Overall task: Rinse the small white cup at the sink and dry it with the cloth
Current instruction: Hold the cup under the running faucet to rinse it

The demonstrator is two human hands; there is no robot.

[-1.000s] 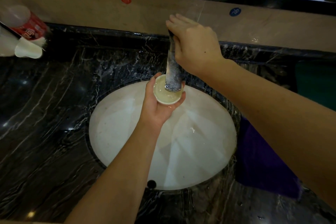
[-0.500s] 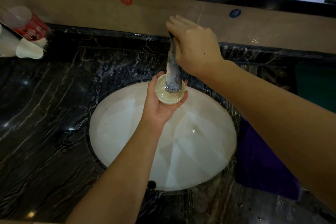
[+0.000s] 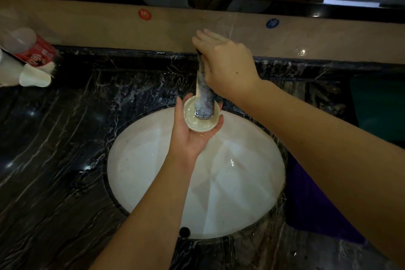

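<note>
My left hand [image 3: 192,138] cups the small white cup [image 3: 199,125] from below, right under the spout of the metal faucet [image 3: 203,98], over the back of the white sink basin [image 3: 153,171]. The cup stands upright and the spout hides part of its inside. My right hand [image 3: 228,66] rests on top of the faucet, fingers wrapped over its handle. A purple cloth [image 3: 311,208] lies on the counter right of the basin, partly hidden by my right forearm.
The counter is black marble [image 3: 54,160] with white veins. At the far left lie a red-labelled bottle [image 3: 32,50] and a white cup [image 3: 35,79]. A dark green object [image 3: 379,105] sits at the right edge. A mirror runs along the back.
Both hands stay where they were: the cup remains under the spout and the right hand remains on the faucet. Only the view has shifted slightly.
</note>
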